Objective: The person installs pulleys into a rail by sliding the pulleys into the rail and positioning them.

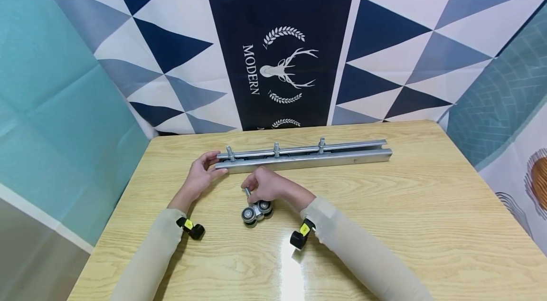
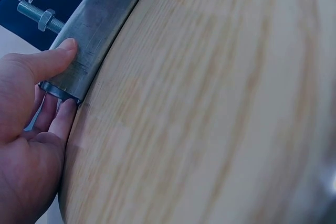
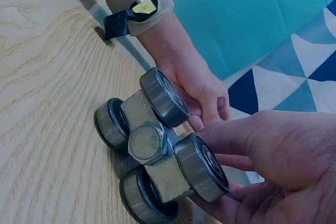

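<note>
A long metal channel track [image 1: 307, 162] lies across the table, its slot facing up. Three bolts with nuts [image 1: 276, 150] stick up out of that slot. My left hand [image 1: 201, 175] grips the track's left end; in the left wrist view the thumb presses its side wall and the fingers reach around the end. In front of the track, my right hand [image 1: 266, 186] pinches a roller trolley [image 1: 257, 212] by its bolt. The right wrist view shows the trolley's wheels [image 3: 202, 167] on a metal block with a hex bolt head [image 3: 148, 143] facing the camera.
The wooden table [image 1: 406, 225] ends at a patterned backdrop [image 1: 278, 54] behind the track. A teal sheet [image 1: 64, 101] hangs along the left side. Both wrists wear strapped black cameras [image 1: 299, 239].
</note>
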The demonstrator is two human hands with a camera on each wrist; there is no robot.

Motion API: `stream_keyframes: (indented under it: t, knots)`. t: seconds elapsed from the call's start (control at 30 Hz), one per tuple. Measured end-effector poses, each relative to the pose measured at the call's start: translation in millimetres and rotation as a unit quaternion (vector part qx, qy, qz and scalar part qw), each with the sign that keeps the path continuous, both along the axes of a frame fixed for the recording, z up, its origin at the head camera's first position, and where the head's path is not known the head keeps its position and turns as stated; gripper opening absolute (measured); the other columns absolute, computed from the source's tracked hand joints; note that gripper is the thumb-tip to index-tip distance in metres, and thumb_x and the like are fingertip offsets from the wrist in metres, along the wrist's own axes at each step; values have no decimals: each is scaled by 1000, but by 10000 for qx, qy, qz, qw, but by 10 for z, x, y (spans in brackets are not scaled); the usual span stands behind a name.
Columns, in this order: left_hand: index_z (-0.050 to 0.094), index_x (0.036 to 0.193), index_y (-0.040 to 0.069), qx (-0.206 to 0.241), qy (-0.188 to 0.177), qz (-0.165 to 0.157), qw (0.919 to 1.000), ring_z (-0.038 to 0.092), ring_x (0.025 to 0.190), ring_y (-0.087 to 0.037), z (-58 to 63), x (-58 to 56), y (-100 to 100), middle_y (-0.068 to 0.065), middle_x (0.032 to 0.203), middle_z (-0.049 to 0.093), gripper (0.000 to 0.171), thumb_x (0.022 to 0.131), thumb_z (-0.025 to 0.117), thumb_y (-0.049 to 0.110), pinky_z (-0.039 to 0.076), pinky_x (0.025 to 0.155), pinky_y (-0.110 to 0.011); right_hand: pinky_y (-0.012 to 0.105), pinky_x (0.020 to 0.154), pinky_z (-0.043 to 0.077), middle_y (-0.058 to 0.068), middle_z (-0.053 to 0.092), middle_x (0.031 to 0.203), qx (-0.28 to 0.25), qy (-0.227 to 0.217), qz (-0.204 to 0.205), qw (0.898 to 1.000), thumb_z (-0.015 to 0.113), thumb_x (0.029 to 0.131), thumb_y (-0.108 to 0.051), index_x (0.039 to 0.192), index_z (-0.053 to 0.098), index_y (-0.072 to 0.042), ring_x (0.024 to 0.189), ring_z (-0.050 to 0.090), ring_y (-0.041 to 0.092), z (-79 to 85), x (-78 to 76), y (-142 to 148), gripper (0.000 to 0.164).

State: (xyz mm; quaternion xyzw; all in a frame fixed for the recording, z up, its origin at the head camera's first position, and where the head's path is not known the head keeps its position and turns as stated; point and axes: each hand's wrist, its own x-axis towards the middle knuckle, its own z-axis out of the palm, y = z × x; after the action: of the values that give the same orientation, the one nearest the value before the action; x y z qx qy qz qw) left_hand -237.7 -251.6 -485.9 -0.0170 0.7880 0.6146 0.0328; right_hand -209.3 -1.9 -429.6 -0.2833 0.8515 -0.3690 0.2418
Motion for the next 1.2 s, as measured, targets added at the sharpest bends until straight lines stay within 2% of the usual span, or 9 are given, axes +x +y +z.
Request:
stream_keyframes:
  t: [0.13,0.37,0.6,0.77,0.9,1.0,1.07,1.13,1.2]
  knots:
    - [46,145,5,-8,43,11,10000,47,135,-27,0,6,2,-16,146,50,70,84,79,6,49,106,-16,37,91,59,10,77,100,-78,-69,-63,9999,81,78,-3,118,72,-2,93,68,18,10,22,7,41]
    - [47,145,7,-108,-3,64,9999,47,134,-25,16,27,8,-14,145,51,68,85,79,7,49,109,-20,30,82,60,10,78,94,-181,-31,-57,9998,82,77,-2,118,71,-1,83,68,12,-4,33,1,42]
    - [48,144,7,-67,-1,70,10000,48,133,-24,30,26,19,-13,144,52,66,85,78,4,49,105,-15,29,79,59,8,75,93,-141,81,-107,9998,83,75,-3,117,72,-4,84,65,12,21,54,11,43]
    - [47,145,6,-57,16,40,10000,47,134,-25,29,19,14,-14,145,51,67,85,78,4,49,106,-15,30,79,59,9,75,94,-228,122,-135,9996,84,74,-3,116,72,-5,85,66,13,37,74,27,43]
    - [47,145,6,-58,17,35,10000,48,133,-25,22,14,14,-14,144,51,68,85,78,4,49,102,-10,32,81,59,8,74,94,-273,147,-169,9994,84,74,-3,116,73,-6,87,66,14,34,79,37,43]
    - [47,145,5,-64,32,54,10000,48,133,-25,17,15,17,-13,144,51,68,84,78,3,49,106,-14,32,81,58,7,74,94,-273,169,-198,9993,83,74,-3,117,72,-7,85,66,15,38,80,39,44]
    - [47,145,5,-73,48,59,9999,48,133,-25,16,16,17,-13,145,51,68,84,78,4,47,112,-23,31,79,58,7,72,95,-279,203,-221,9992,83,74,-3,117,72,-7,83,65,14,40,79,38,44]
    - [47,145,5,-95,76,50,9999,47,134,-26,15,20,16,-14,145,50,69,84,79,5,45,116,-30,29,76,57,6,71,96,-288,244,-224,9990,83,74,-3,118,72,-7,77,64,12,47,81,37,45]
    - [47,145,5,-87,94,56,9999,47,134,-26,10,22,14,-14,146,50,69,84,79,5,45,116,-32,27,72,55,5,70,96,-318,312,-201,9988,83,74,-3,118,72,-7,71,62,11,50,86,38,45]
